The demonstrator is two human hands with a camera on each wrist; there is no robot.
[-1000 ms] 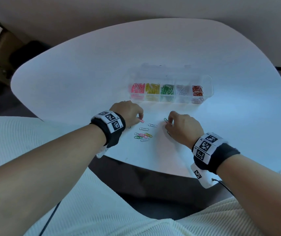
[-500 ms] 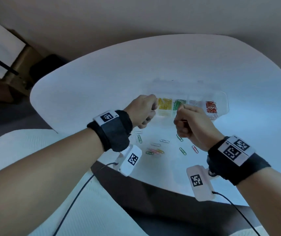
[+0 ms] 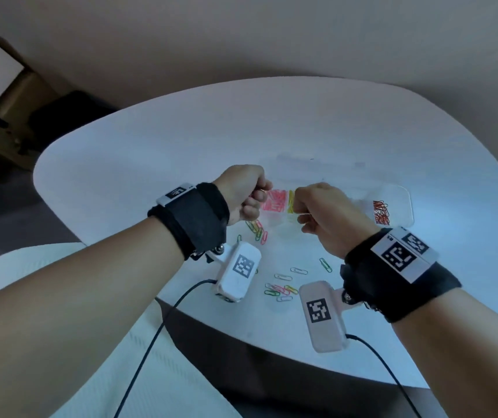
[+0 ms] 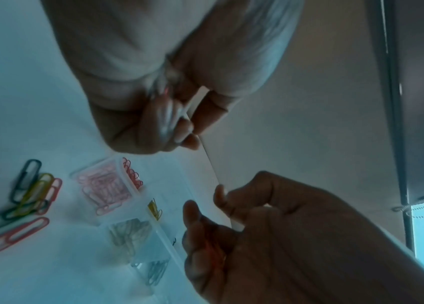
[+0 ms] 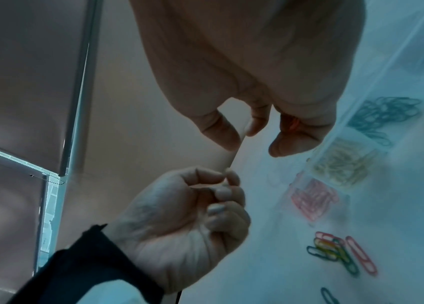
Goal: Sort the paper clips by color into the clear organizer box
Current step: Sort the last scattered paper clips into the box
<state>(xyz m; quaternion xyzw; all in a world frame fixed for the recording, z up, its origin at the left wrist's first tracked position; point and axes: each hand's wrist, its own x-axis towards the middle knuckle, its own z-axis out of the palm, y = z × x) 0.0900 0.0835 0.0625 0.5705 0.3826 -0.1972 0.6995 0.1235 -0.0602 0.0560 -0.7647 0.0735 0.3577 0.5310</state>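
Observation:
The clear organizer box (image 3: 404, 203) lies on the white table (image 3: 166, 140), with pink, yellow and red clips showing in separate compartments. My left hand (image 3: 258, 200) hovers above its pink end with fingers curled; a speck of pink shows between them (image 4: 165, 90). My right hand (image 3: 302, 214) hangs just right of it, above the yellow section, and hides the middle compartments. A red paper clip (image 5: 294, 123) is tucked in its curled fingers. Loose paper clips (image 3: 281, 289) lie near the table's front edge, and a smaller bunch (image 3: 256, 232) sits below the left hand.
The wrist cameras' cables (image 3: 163, 321) trail off the table's near edge over a pale garment (image 3: 151, 372). A cardboard box (image 3: 3, 116) and dark floor are at far left. A beige wall (image 3: 272, 40) rises behind the table.
Both hands lifted from the loose clips near the front edge and moved forward over the box, each with a clip. The head view shifted closer and upward.

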